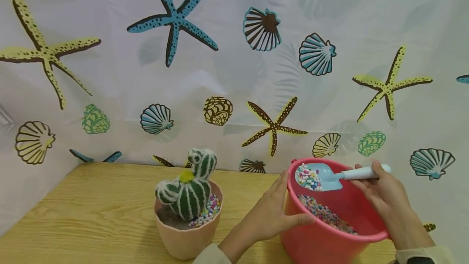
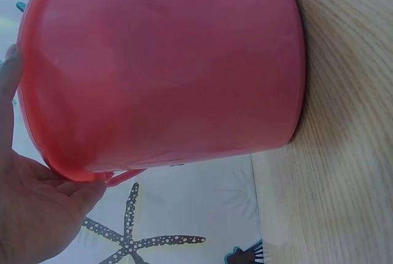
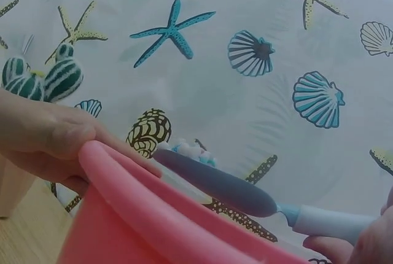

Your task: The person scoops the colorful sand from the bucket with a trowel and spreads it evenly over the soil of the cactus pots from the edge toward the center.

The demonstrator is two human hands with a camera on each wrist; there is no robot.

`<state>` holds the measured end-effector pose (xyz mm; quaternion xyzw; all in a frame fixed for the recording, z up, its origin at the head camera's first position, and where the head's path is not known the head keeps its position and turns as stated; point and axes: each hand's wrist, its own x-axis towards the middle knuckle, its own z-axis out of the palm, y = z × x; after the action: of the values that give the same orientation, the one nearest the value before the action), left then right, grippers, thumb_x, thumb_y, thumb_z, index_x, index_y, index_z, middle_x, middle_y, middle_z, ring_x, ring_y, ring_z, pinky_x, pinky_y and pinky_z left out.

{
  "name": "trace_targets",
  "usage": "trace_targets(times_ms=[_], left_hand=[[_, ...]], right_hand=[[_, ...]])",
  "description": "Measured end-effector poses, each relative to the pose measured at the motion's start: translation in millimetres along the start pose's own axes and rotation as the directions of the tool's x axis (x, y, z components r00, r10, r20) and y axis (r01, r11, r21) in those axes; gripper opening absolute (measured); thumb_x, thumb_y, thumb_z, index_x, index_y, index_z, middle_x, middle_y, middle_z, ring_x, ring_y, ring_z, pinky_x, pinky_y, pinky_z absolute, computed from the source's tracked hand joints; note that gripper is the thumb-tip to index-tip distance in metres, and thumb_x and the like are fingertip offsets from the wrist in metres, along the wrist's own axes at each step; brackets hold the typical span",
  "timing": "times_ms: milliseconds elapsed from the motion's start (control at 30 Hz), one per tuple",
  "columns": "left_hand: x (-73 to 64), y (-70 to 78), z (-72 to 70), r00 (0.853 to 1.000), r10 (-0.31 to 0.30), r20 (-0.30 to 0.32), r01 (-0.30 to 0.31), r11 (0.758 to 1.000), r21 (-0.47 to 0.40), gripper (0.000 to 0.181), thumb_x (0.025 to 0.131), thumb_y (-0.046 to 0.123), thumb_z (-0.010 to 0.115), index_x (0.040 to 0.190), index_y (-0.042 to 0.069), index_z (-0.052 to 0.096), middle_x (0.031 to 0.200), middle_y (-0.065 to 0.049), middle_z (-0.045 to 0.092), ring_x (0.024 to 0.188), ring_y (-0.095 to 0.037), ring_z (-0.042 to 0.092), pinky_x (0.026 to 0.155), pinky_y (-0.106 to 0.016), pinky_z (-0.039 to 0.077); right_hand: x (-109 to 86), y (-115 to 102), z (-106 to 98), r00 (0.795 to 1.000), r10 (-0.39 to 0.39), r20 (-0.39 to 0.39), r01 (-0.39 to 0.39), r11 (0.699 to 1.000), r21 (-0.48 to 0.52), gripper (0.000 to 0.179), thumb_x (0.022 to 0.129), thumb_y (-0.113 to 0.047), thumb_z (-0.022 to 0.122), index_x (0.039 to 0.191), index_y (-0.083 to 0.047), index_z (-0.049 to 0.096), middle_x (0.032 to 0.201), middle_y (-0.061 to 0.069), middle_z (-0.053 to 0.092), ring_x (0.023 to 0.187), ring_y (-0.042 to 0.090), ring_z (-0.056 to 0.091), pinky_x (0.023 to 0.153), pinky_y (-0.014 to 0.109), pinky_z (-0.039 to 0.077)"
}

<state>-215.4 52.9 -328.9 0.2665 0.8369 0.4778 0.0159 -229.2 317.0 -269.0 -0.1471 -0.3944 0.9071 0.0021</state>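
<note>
My right hand (image 1: 388,194) grips the white handle of a light blue toy shovel (image 1: 331,176) at the right. Small multicoloured pebbles (image 1: 308,177) lie heaped in its scoop, which is held level over the far left part of a pink bucket (image 1: 318,239). More pebbles (image 1: 326,214) cover part of the bucket's inside. My left hand (image 1: 269,211) holds the bucket's rim at its left side, the thumb along the near edge. In the right wrist view, the shovel (image 3: 215,181) is seen edge-on just above the rim, its tip close to the left fingers.
Left of the bucket, a peach pot (image 1: 188,241) stands on the wooden table (image 1: 91,215). It holds a green and white knitted cactus (image 1: 190,199) with a yellow flower, dark filling and a patch of pebbles at its right. A cloth (image 1: 234,68) printed with starfish and shells hangs behind.
</note>
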Motion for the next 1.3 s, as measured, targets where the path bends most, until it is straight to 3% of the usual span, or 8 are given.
trace_targets(times_ms=[267, 467, 667, 800, 1000, 1167, 1300], left_hand=[[-2.1, 0.2, 0.2, 1.000, 0.010, -0.008, -0.010, 1.000, 0.015, 0.110, 0.076, 0.060, 0.070, 0.154, 0.027, 0.001, 0.160, -0.001, 0.016, 0.145, -0.028, 0.022, 0.106, -0.055, 0.036], [-2.0, -0.1, 0.7, 1.000, 0.018, -0.010, -0.017, 1.000, 0.023, 0.110, 0.075, 0.062, 0.069, 0.154, 0.027, 0.001, 0.160, 0.000, 0.016, 0.145, -0.027, 0.022, 0.107, -0.055, 0.036], [-2.2, -0.2, 0.8, 0.999, 0.035, -0.007, -0.034, 0.999, 0.015, 0.109, 0.077, 0.062, 0.068, 0.154, 0.028, -0.001, 0.160, 0.001, 0.015, 0.145, -0.027, 0.022, 0.107, -0.055, 0.036], [-4.4, -2.0, 1.5, 0.999, 0.052, 0.004, -0.052, 0.998, -0.036, 0.106, 0.078, 0.062, 0.066, 0.153, 0.032, -0.003, 0.160, 0.004, 0.015, 0.145, -0.025, 0.023, 0.104, -0.054, 0.039], [-10.0, -5.3, 0.8, 0.998, 0.054, 0.021, -0.052, 0.996, -0.069, 0.098, 0.082, 0.064, 0.060, 0.153, 0.036, -0.002, 0.159, 0.005, 0.018, 0.144, -0.026, 0.025, 0.099, -0.054, 0.044], [-14.9, -7.3, -3.7, 0.998, 0.053, 0.030, -0.052, 0.998, -0.034, 0.094, 0.085, 0.066, 0.054, 0.154, 0.031, 0.001, 0.160, 0.002, 0.015, 0.145, -0.028, 0.023, 0.103, -0.058, 0.039], [-22.1, -8.7, -6.8, 0.998, 0.011, 0.055, -0.009, 0.999, -0.033, 0.095, 0.085, 0.066, 0.053, 0.155, 0.023, 0.004, 0.161, -0.002, 0.013, 0.146, -0.029, 0.019, 0.107, -0.059, 0.033]], right_hand=[[-8.4, 2, -7, 0.999, 0.050, -0.016, -0.047, 0.992, 0.113, 0.062, 0.094, -0.034, 0.050, 0.143, -0.041, 0.015, 0.106, 0.005, 0.055, 0.138, 0.016, 0.029, 0.101, 0.040, 0.037], [-8.0, 2, -8, 0.999, 0.041, -0.010, -0.039, 0.986, 0.161, 0.060, 0.094, -0.034, 0.050, 0.142, -0.042, 0.015, 0.117, 0.002, 0.048, 0.141, 0.016, 0.025, 0.101, 0.041, 0.036], [-9.8, 2, -5, 1.000, 0.015, -0.013, -0.013, 0.989, 0.150, 0.063, 0.093, -0.034, 0.050, 0.143, -0.042, 0.013, 0.126, -0.001, 0.042, 0.142, 0.015, 0.024, 0.103, 0.040, 0.034], [-9.8, 4, -4, 1.000, -0.008, -0.026, 0.011, 0.993, 0.121, 0.064, 0.093, -0.035, 0.051, 0.144, -0.042, 0.013, 0.129, -0.002, 0.040, 0.143, 0.014, 0.021, 0.102, 0.040, 0.034], [1.5, 6, -17, 0.997, -0.072, -0.037, 0.075, 0.994, 0.085, 0.067, 0.090, -0.036, 0.056, 0.143, -0.040, 0.016, 0.133, -0.002, 0.039, 0.139, 0.017, 0.028, 0.102, 0.042, 0.038], [5.5, 9, -19, 0.991, -0.116, -0.065, 0.119, 0.991, 0.052, 0.068, 0.085, -0.037, 0.063, 0.140, -0.036, 0.024, 0.128, 0.002, 0.046, 0.133, 0.022, 0.038, 0.099, 0.044, 0.043], [-5.2, 9, -6, 0.995, -0.062, -0.081, 0.069, 0.993, 0.091, 0.066, 0.088, -0.036, 0.059, 0.142, -0.038, 0.021, 0.129, -0.001, 0.041, 0.137, 0.018, 0.031, 0.100, 0.043, 0.039]])
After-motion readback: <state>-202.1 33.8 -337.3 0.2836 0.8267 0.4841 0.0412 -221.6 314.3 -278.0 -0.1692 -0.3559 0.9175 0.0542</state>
